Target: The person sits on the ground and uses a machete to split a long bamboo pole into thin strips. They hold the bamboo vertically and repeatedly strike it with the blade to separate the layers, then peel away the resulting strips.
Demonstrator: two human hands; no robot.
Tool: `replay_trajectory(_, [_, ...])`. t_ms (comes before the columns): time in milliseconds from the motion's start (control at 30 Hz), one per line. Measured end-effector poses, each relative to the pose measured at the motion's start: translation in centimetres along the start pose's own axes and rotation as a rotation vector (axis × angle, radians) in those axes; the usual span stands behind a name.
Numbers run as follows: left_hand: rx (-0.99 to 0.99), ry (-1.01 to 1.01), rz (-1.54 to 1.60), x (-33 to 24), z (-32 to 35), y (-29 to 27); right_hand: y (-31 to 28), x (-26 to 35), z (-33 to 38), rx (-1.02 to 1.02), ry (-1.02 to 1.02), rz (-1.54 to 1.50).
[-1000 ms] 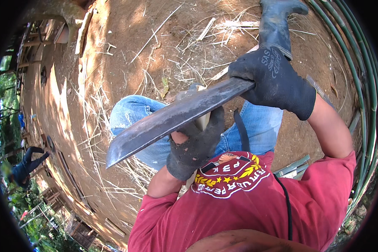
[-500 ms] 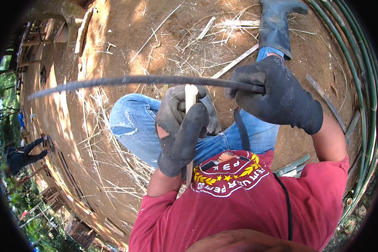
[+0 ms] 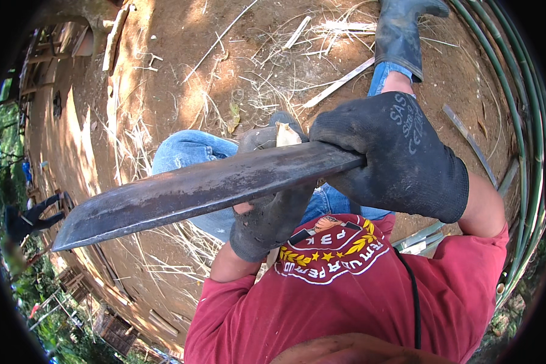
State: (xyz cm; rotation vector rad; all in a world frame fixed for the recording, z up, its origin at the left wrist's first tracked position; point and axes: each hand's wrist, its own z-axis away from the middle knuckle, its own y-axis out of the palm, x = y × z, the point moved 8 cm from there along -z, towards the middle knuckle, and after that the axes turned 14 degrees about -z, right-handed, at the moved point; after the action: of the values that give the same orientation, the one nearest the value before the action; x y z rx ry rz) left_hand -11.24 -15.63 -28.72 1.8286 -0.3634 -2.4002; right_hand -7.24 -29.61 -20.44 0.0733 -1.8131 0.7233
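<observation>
My right hand (image 3: 397,158), in a black work glove, is closed round the handle of a machete (image 3: 206,188). Its long dark blade reaches leftward across the view, broad face showing, with the sharp edge toward my body. Under the blade my left hand (image 3: 270,218), in a worn glove with a hole, is wrapped round a pale strip of split bamboo or wood (image 3: 288,134). The strip's top end shows just beyond the blade. The blade hides most of the left fingers, and I cannot tell whether it touches the strip.
Long green bamboo poles (image 3: 531,151) curve along the right side. Shavings and thin strips (image 3: 340,30) litter the dirt ground, with a flat slat (image 3: 340,82) ahead. My booted leg (image 3: 400,36) stretches forward. Another person (image 3: 27,221) is far off at the left.
The machete has rolled from edge-on to broad face showing, and its tip has swung nearer my body. My right hand has shifted slightly left, closer to the left hand and the strip.
</observation>
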Motion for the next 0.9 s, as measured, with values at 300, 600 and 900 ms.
replay_trajectory(300, [0.12,0.017,0.004,-0.7,0.7,0.7,0.1,-0.3,0.0,0.022,0.039,0.023])
replay_trajectory(600, [0.178,0.026,0.013,-0.6,0.8,0.8,0.1,-0.2,0.1,0.084,0.032,0.004])
replay_trajectory(900, [0.271,0.022,0.052,0.2,0.2,0.8,0.4,-3.5,0.5,0.107,0.083,0.01])
